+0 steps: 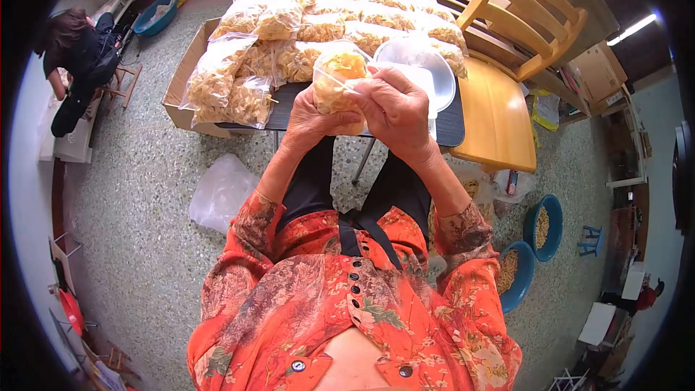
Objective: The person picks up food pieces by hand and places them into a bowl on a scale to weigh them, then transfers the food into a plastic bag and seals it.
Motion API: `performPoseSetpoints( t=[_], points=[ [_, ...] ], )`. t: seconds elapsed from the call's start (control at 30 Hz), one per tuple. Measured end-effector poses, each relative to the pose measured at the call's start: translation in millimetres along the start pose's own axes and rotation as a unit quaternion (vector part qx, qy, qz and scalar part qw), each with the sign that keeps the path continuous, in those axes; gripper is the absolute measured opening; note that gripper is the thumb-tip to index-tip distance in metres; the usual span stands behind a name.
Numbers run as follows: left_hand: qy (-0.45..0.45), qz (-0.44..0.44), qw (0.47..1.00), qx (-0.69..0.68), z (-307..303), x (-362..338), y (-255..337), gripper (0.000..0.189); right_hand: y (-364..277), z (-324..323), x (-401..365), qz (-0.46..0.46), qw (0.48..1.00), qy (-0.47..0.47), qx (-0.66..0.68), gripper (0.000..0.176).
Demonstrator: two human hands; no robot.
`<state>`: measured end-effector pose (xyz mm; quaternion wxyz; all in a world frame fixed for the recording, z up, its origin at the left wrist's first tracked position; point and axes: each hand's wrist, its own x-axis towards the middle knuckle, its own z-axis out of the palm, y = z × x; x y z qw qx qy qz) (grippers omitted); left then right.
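Note:
A clear plastic bag [339, 76] with yellow-orange, flaky pieces in it is held up in front of me, above the near edge of the dark table [455, 119]. My left hand [315, 117] wraps round its lower left side, thumb across the front. With bent fingers, my right hand [394, 107] pinches the bag's right edge near a pale strip that looks like its seal. Just behind my right hand stands a wide, clear plastic bowl [443, 76], partly covered by my fingers. Many filled bags [300, 64] of similar golden pieces are piled behind and to the left.
A cardboard box [179, 87] stands left of the piled bags. To the right is a wooden chair [496, 119]. On the floor are a white plastic bag [221, 192] and blue basins [554, 224] with pale pieces. Another person [79, 65] bends over at the far left.

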<state>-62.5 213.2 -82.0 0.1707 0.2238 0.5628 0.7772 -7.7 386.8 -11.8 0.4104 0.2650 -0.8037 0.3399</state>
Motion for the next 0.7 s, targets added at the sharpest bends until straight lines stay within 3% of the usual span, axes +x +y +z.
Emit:
performPoseSetpoints(
  t=[0.07,0.13,0.2,0.4,0.47,0.53,0.6,0.67,0.7],
  points=[
    [-0.004,-0.016,1.0,0.017,1,0,2,0.069,-4,-2,-1,-0.008,1.0,-0.006,-0.013,0.015],
    [-0.063,0.079,0.994,-0.049,8,-4,4,0.082,-5,0,-1,0.013,1.0,-0.006,-0.003,0.014],
    [-0.037,0.099,0.992,-0.065,7,-7,0,0.09,-6,6,-3,0.0,1.0,-0.002,0.008,0.014],
    [0.012,0.007,0.999,0.047,-9,-19,-10,0.073,-5,12,-10,-0.031,0.999,-0.029,0.034,0.021],
    [0.01,-0.017,0.999,0.036,-9,-20,-3,0.077,-2,11,-10,-0.021,0.998,-0.061,0.012,0.021],
    [-0.002,0.104,0.992,0.065,-5,-17,0,0.082,-7,8,-1,-0.029,0.998,-0.055,0.003,0.021],
    [0.016,0.127,0.99,0.054,-9,-16,1,0.086,-11,8,1,-0.036,0.998,-0.052,-0.004,0.02],
    [0.061,0.236,0.969,0.041,1,-15,21,0.085,-8,8,-1,0.006,0.996,-0.088,-0.014,0.024],
    [0.066,0.236,0.969,0.04,0,-16,20,0.085,-6,10,-2,0.011,0.996,-0.082,-0.014,0.023]
  ],
)
